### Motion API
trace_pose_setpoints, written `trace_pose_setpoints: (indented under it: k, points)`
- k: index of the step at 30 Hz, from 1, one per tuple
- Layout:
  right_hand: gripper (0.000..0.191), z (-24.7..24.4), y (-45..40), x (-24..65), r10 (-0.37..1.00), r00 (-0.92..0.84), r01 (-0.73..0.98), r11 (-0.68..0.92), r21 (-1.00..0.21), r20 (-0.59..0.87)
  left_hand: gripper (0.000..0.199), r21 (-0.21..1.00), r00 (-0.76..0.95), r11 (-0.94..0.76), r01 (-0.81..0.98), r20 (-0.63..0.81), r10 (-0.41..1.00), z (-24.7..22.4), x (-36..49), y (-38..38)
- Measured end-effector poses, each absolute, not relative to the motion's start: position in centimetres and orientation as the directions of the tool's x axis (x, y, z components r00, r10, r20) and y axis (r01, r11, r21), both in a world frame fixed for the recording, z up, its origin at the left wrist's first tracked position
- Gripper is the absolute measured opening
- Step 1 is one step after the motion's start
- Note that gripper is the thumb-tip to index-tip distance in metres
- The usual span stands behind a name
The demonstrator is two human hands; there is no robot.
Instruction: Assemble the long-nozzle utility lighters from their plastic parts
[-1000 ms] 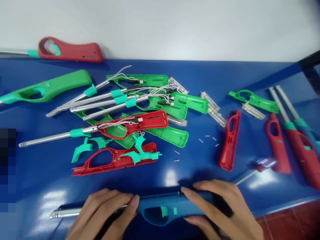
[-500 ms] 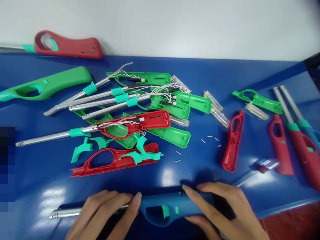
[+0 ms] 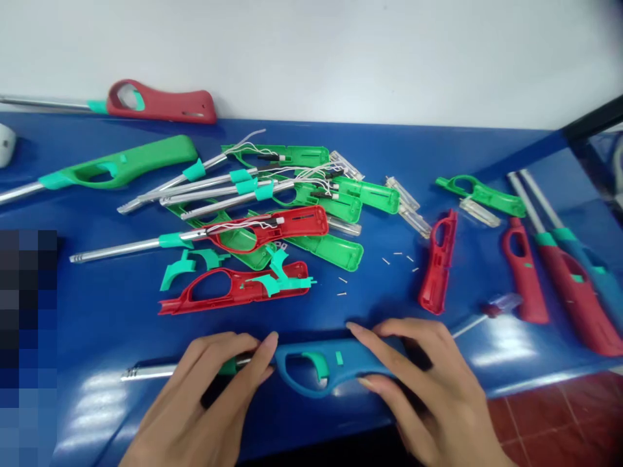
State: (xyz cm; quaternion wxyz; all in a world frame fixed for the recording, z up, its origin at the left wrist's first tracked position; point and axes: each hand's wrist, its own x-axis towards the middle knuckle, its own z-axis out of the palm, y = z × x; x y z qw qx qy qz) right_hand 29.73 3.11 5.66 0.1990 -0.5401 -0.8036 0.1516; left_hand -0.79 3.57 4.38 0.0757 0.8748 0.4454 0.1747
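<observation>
A blue lighter with a turquoise trigger lies crosswise near the table's front edge, its metal tube pointing left. My left hand is closed round the lighter where tube and body meet, hiding that joint. My right hand grips the handle end, thumb on the near side and fingers on the far side. Just beyond the hands is a red half-shell with turquoise pieces on it. To the right, a screwdriver with a clear and red handle lies beside my right hand.
Green half-shells, metal tubes with white wires and clear tanks are heaped mid-table. Small screws lie right of them. Whole lighters, red and green, are at the left; more lighters are at the right.
The whole view has shifted, with the lighter and both hands now higher in the picture. Both hands keep their hold on the blue lighter, whose trigger opening shows more fully.
</observation>
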Motion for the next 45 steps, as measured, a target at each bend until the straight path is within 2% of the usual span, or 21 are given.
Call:
trace_pose_setpoints:
  k: [5, 10, 24, 40, 45]
  points:
    - [0.039, 5.3, 2.7, 29.8, 0.92, -0.343, 0.79, 0.391, -0.472, 0.188, 0.045, 0.275, 0.48, -0.546, 0.791, 0.274, 0.833, 3.6, -0.2, 3.4]
    - [0.04, 5.0, 2.5, 29.6, 0.915, -0.323, 0.768, 0.404, -0.497, 0.243, 0.038, 0.377, 0.499, -0.585, 0.718, 0.306, 0.811, 4.2, 0.0, 3.6]
    - [0.04, 5.4, 2.2, 29.3, 0.911, -0.32, 0.766, 0.411, -0.495, 0.26, 0.039, 0.489, 0.468, -0.556, 0.672, 0.301, 0.831, 4.4, 0.1, 3.7]
    - [0.039, 5.2, 1.7, 29.2, 0.928, -0.302, 0.815, 0.37, -0.446, 0.219, 0.049, 0.373, 0.468, -0.538, 0.756, 0.266, 0.843, 3.6, -0.8, 2.3]
    - [0.038, 5.5, 1.9, 29.1, 0.933, -0.297, 0.842, 0.357, -0.404, 0.205, 0.055, 0.302, 0.568, -0.61, 0.732, 0.224, 0.792, 3.5, -1.4, 2.8]
